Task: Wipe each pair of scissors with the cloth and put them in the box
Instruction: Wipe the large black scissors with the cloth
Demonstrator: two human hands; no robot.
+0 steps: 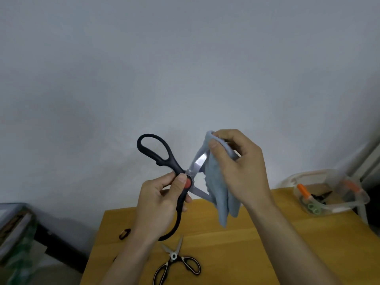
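Meanwhile left hand grips black scissors, right hand pinches cloth; clear box holds scissors.

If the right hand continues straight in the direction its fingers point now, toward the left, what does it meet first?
Probably the upper blade of the black scissors. The right hand already pinches the blue cloth around that blade, so it would slide along it toward the pivot, where the left hand grips. Depth is unclear from one view.
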